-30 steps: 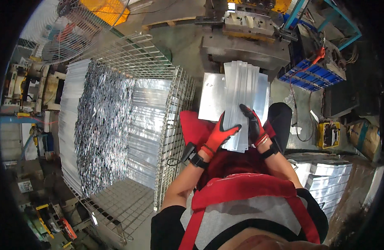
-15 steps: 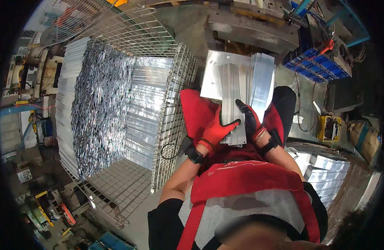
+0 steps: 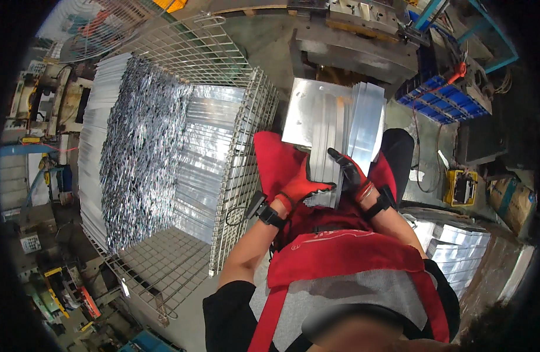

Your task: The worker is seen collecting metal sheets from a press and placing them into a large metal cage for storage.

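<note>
A bundle of long, thin metal strips (image 3: 326,141) lies over my lap, its near end between my two hands. My left hand (image 3: 302,186), in a red and black glove, is closed around the left side of the bundle near that end, with the thumb across the top. From the right side my right hand (image 3: 353,173), gloved alike, grips the same bundle, thumb resting on the upper face. Just beyond the right hand lies a fanned group of bluish, shiny strips (image 3: 365,120). Both groups rest on a silver metal plate (image 3: 297,111) in front of me.
To my left stands a large wire mesh cage (image 3: 233,188) packed with stacked metal strips (image 3: 206,146). A heavy metal machine part (image 3: 358,50) is ahead. A blue crate (image 3: 443,100), a yellow container (image 3: 461,188) and more stacked metal pieces (image 3: 456,252) sit to my right.
The near end of the bundle has tipped and spread a little, showing more strip ends. My left hand has shifted slightly left and down; the right has moved slightly down.
</note>
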`<state>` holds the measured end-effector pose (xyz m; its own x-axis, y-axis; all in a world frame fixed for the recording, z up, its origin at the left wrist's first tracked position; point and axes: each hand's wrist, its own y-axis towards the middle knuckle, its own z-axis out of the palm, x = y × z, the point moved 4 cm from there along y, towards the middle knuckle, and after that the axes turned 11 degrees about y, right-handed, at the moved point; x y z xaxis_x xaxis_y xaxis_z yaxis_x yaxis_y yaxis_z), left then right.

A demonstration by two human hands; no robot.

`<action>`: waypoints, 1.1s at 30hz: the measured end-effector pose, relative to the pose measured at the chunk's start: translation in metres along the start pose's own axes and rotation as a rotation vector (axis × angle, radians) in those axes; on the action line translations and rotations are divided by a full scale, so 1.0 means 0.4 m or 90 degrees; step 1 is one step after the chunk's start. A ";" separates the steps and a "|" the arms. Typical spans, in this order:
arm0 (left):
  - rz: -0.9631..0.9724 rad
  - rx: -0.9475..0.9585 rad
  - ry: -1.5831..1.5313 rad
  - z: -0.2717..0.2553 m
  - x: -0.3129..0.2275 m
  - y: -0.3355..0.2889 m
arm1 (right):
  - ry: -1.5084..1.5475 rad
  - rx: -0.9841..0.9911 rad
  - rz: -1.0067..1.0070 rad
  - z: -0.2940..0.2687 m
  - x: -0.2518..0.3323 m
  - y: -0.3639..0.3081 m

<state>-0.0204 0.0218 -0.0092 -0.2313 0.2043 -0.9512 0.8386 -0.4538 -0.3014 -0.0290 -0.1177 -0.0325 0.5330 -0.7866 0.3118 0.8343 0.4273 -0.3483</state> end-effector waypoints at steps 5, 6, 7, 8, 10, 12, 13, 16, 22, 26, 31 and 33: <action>0.030 0.012 -0.084 0.007 0.049 0.007 | 0.074 -0.032 0.028 -0.066 -0.005 0.013; 0.031 0.012 -0.084 0.019 0.042 0.004 | 0.110 -0.046 0.045 -0.073 -0.003 0.016; -0.016 -0.025 -0.099 0.028 0.042 0.001 | 0.108 -0.046 0.045 -0.077 0.002 0.019; -0.063 -0.062 -0.114 0.033 0.042 0.001 | 0.072 -0.102 0.044 -0.089 0.008 0.022; -0.057 -0.077 -0.146 0.021 0.041 -0.014 | 0.030 -0.149 0.060 -0.056 0.004 0.029; -0.045 -0.108 -0.184 -0.001 0.014 -0.031 | -0.183 -0.065 0.014 0.008 0.011 0.020; -0.123 -0.037 -0.243 -0.003 -0.019 -0.040 | -0.197 -0.042 0.041 0.023 0.007 0.013; -0.106 0.084 -0.205 -0.003 0.007 -0.045 | -0.046 -0.054 0.030 0.046 0.002 0.011; -0.096 0.087 -0.237 0.048 0.065 -0.020 | -0.255 -0.066 -0.049 0.011 0.013 -0.026; -0.051 0.051 -0.251 0.030 0.035 -0.052 | -0.308 -0.062 -0.057 0.008 0.004 -0.036; -0.014 0.051 -0.263 0.022 0.004 -0.054 | -0.344 -0.061 -0.088 0.025 0.031 -0.042; -0.004 0.059 -0.273 0.023 0.002 -0.058 | -0.352 -0.061 -0.096 0.035 0.046 -0.050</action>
<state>-0.0446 0.0246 -0.0037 -0.4357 -0.1622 -0.8854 0.7936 -0.5333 -0.2929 -0.0339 -0.1346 -0.0073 0.4248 -0.4749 0.7707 0.9041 0.2662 -0.3343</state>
